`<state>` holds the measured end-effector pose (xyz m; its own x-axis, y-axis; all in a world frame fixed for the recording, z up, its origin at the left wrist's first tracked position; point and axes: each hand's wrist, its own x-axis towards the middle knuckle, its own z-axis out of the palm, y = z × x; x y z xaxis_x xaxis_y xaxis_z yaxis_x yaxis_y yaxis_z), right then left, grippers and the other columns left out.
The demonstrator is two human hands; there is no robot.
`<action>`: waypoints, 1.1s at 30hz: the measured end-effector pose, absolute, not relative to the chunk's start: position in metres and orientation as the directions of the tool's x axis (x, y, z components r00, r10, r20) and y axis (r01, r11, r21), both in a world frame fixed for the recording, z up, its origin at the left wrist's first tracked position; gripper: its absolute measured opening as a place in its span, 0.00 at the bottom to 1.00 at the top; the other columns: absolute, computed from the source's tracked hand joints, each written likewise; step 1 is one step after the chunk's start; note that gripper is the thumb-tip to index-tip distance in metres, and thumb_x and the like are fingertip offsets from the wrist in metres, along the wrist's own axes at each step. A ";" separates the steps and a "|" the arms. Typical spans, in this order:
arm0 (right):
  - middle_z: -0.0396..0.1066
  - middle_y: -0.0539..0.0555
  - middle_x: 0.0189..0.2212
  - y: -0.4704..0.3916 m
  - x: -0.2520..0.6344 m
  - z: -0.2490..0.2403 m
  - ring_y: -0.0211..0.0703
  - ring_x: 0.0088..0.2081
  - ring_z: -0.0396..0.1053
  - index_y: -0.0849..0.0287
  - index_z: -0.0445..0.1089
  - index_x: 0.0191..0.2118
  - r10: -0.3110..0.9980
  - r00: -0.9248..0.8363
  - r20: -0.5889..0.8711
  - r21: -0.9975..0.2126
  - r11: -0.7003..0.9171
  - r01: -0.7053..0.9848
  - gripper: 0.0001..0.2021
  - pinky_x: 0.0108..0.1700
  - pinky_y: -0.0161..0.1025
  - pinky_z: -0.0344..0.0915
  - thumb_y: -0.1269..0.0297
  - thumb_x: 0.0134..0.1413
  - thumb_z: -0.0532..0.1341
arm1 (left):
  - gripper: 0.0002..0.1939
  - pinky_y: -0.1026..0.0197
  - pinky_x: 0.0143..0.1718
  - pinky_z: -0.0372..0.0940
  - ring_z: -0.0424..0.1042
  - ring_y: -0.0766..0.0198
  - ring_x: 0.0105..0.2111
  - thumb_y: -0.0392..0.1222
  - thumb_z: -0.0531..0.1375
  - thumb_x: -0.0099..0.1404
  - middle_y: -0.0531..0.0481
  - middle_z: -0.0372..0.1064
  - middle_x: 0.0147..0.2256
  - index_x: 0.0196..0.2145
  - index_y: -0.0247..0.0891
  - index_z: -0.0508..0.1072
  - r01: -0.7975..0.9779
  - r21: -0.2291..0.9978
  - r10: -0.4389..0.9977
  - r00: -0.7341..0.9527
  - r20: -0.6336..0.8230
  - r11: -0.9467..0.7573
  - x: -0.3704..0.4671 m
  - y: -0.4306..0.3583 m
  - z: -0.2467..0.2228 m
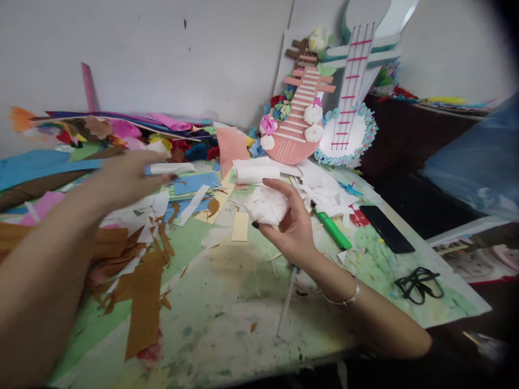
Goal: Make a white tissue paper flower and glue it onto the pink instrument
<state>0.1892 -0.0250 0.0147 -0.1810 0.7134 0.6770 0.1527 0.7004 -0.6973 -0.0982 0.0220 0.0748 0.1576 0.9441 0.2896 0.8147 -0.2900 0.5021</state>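
A green-stained worktable fills the lower and middle frame, littered with paper. A white-and-teal lute model with purple strings stands at upper right, and a smaller salmon-pink lute model, trimmed with paper flowers, leans just left of it. Brown crepe paper strips lie at lower left. The left hand, blurred, is left of centre, near a narrow white paper roll; I cannot tell whether its fingers grip anything. The right hand, just right of centre, has its index finger above and thumb below, curved around a crumpled white paper ball that sits at the middle of the frame, above the table. A black smartphone lies at right, with black-framed eyeglasses below it, nearer the lower right. A green-handled tool lies between phone and right hand. Smallest are a cream paper rectangle at centre, just below the ball, and a silver bracelet on the right wrist
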 end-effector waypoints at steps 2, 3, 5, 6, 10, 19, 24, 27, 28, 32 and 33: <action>0.61 0.54 0.55 -0.028 0.189 0.016 0.49 0.58 0.60 0.50 0.61 0.56 0.695 -0.187 0.694 -0.681 0.718 0.143 0.30 0.58 0.51 0.61 0.75 0.45 0.61 | 0.35 0.40 0.59 0.53 0.61 0.40 0.58 0.57 0.64 0.56 0.35 0.64 0.58 0.54 0.29 0.69 0.814 0.513 0.962 0.240 0.129 -0.272 -0.076 0.022 0.062; 0.61 0.54 0.55 -0.029 0.189 0.016 0.49 0.58 0.60 0.49 0.60 0.56 0.687 -0.192 0.700 -0.673 0.726 0.143 0.30 0.59 0.51 0.61 0.75 0.45 0.61 | 0.36 0.43 0.58 0.57 0.61 0.43 0.59 0.58 0.62 0.58 0.37 0.61 0.60 0.57 0.33 0.66 0.740 0.603 0.948 0.307 0.089 -0.296 -0.063 0.019 0.056; 0.61 0.54 0.55 -0.030 0.190 0.015 0.50 0.59 0.59 0.49 0.60 0.56 0.677 -0.206 0.707 -0.658 0.736 0.160 0.29 0.60 0.52 0.60 0.74 0.46 0.61 | 0.33 0.49 0.51 0.66 0.67 0.48 0.55 0.60 0.59 0.60 0.41 0.63 0.59 0.58 0.40 0.65 0.470 0.830 0.877 0.478 0.046 -0.299 -0.041 0.011 0.049; 0.60 0.54 0.56 -0.031 0.190 0.014 0.50 0.60 0.58 0.49 0.59 0.56 0.673 -0.214 0.708 -0.650 0.740 0.173 0.29 0.60 0.52 0.59 0.74 0.47 0.61 | 0.30 0.51 0.51 0.67 0.70 0.50 0.52 0.58 0.60 0.60 0.43 0.66 0.57 0.56 0.41 0.68 0.395 0.879 0.876 0.480 0.051 -0.268 -0.032 0.006 0.047; 0.60 0.55 0.56 -0.031 0.192 0.011 0.51 0.60 0.58 0.48 0.58 0.57 0.651 -0.248 0.717 -0.616 0.759 0.211 0.30 0.60 0.54 0.60 0.73 0.48 0.61 | 0.18 0.56 0.45 0.72 0.75 0.57 0.43 0.48 0.65 0.60 0.46 0.76 0.45 0.46 0.41 0.74 0.147 0.987 0.857 0.516 -0.023 -0.062 -0.014 -0.011 0.047; 0.62 0.57 0.54 -0.033 0.193 0.012 0.52 0.58 0.60 0.49 0.57 0.57 0.576 -0.302 0.760 -0.495 0.813 0.306 0.29 0.59 0.56 0.61 0.74 0.49 0.59 | 0.12 0.66 0.31 0.72 0.75 0.64 0.32 0.40 0.67 0.56 0.48 0.76 0.33 0.39 0.38 0.75 -0.010 0.992 0.871 0.480 -0.105 0.125 -0.002 -0.021 0.040; 0.61 0.58 0.54 -0.037 0.193 0.013 0.53 0.58 0.60 0.48 0.56 0.57 0.559 -0.346 0.754 -0.448 0.822 0.353 0.29 0.57 0.57 0.62 0.75 0.50 0.58 | 0.07 0.70 0.23 0.67 0.71 0.68 0.27 0.38 0.67 0.55 0.51 0.73 0.30 0.34 0.38 0.77 -0.003 0.998 0.882 0.469 -0.055 0.064 0.001 -0.020 0.039; 0.61 0.58 0.55 -0.038 0.192 0.012 0.53 0.58 0.60 0.49 0.56 0.58 0.551 -0.354 0.756 -0.434 0.826 0.359 0.30 0.57 0.57 0.62 0.76 0.49 0.58 | 0.04 0.72 0.22 0.64 0.68 0.71 0.24 0.36 0.66 0.55 0.52 0.72 0.27 0.31 0.38 0.78 0.010 0.999 0.885 0.465 -0.036 0.036 0.002 -0.021 0.039; 0.60 0.59 0.55 -0.038 0.192 0.012 0.53 0.58 0.60 0.49 0.56 0.58 0.550 -0.355 0.756 -0.432 0.827 0.360 0.30 0.58 0.57 0.62 0.77 0.49 0.58 | 0.03 0.72 0.22 0.64 0.68 0.71 0.24 0.35 0.66 0.56 0.53 0.72 0.26 0.31 0.38 0.77 0.013 1.000 0.886 0.463 -0.031 0.028 0.002 -0.021 0.039; 0.61 0.59 0.54 -0.038 0.191 0.011 0.52 0.58 0.60 0.51 0.56 0.58 0.546 -0.356 0.759 -0.427 0.829 0.362 0.29 0.58 0.56 0.62 0.77 0.50 0.57 | 0.03 0.72 0.24 0.64 0.68 0.71 0.25 0.35 0.66 0.56 0.52 0.72 0.27 0.31 0.37 0.78 -0.010 1.000 0.883 0.469 -0.017 0.025 0.003 -0.023 0.039; 0.61 0.59 0.54 -0.037 0.191 0.011 0.53 0.57 0.61 0.50 0.56 0.57 0.550 -0.348 0.759 -0.433 0.826 0.361 0.28 0.57 0.56 0.62 0.76 0.50 0.57 | 0.04 0.71 0.25 0.65 0.69 0.70 0.26 0.35 0.66 0.56 0.52 0.73 0.28 0.32 0.37 0.78 -0.033 0.998 0.878 0.478 -0.025 0.046 0.003 -0.022 0.040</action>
<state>0.1912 -0.0373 0.0113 -0.3484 0.5496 0.7594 0.3606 0.8263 -0.4326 0.0031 -0.0224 0.0400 0.4779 0.8781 -0.0246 -0.0327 0.0458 0.9984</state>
